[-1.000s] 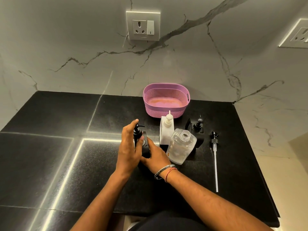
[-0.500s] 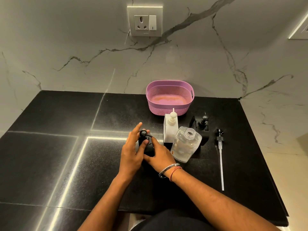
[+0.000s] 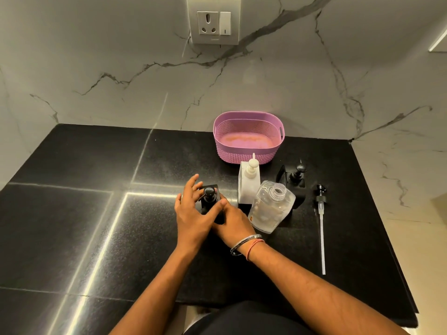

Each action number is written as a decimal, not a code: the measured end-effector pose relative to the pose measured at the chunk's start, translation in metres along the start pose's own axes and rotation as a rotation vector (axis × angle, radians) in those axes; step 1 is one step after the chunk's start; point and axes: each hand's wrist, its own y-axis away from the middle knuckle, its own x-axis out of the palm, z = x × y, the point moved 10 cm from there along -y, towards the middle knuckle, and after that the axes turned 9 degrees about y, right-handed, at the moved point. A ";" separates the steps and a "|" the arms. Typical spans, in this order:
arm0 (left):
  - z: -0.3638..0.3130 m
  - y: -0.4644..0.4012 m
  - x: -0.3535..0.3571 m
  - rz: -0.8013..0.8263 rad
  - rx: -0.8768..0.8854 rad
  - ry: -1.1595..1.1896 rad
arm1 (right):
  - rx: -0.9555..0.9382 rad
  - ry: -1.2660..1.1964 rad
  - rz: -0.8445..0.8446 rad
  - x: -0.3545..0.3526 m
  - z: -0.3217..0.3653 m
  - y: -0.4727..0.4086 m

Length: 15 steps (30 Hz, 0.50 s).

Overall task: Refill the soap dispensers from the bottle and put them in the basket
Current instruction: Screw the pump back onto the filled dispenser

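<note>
A black square soap dispenser (image 3: 210,200) stands on the black counter, left of centre. My left hand (image 3: 191,211) pinches its pump neck between thumb and fingers, with the index finger sticking up. My right hand (image 3: 233,222) grips the dispenser's body from the right and hides most of it. A clear refill bottle (image 3: 271,206) with no cap stands tilted just right of my right hand. Behind it are a white dispenser (image 3: 249,184) and a second black dispenser (image 3: 296,177). The purple basket (image 3: 246,115) at the back wall holds no dispensers.
A loose black pump with a long clear tube (image 3: 321,213) lies on the counter at the right. The counter's right edge (image 3: 387,238) runs close to it. A wall socket (image 3: 212,22) sits above the basket. Bare counter stretches to the left.
My left hand has come down around the black dispenser's pump, with the thumb now across its neck. My right hand has stayed on the body. The other objects have not moved.
</note>
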 end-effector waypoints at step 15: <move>0.001 -0.003 -0.022 0.018 0.077 0.052 | 0.000 -0.031 -0.001 0.003 0.001 0.000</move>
